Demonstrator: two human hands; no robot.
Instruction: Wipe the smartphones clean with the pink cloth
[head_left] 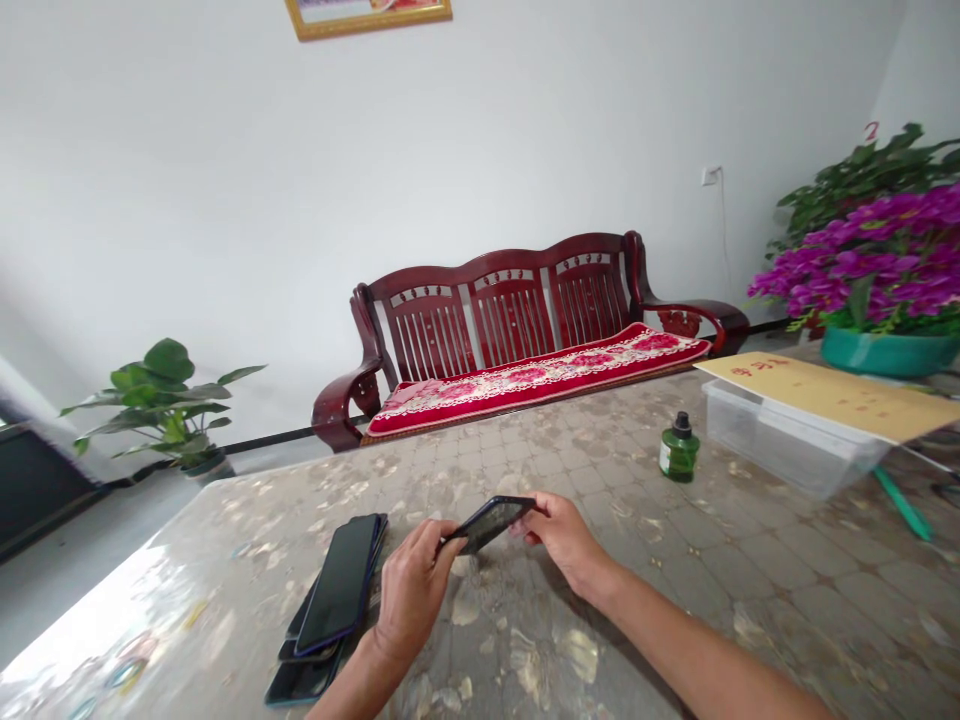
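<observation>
A dark smartphone (495, 522) is held tilted above the table by both hands. My left hand (414, 578) pinches its left end between thumb and fingers. At the opposite end, my right hand (559, 535) grips the corner, with some fingers curled beneath it. Just left of my left hand lies a loose stack of several phones; the top phone (341, 585) has a black screen and a blue edge. The lower phones in the stack are mostly covered.
On the patterned tabletop (600, 450) stand a green bottle (679, 450) and a clear plastic box (787, 440) under a tan envelope (832, 392). Purple flowers (877, 260) fill a teal pot at right. Bands (127, 672) lie front left. A wooden bench (510, 310) stands behind.
</observation>
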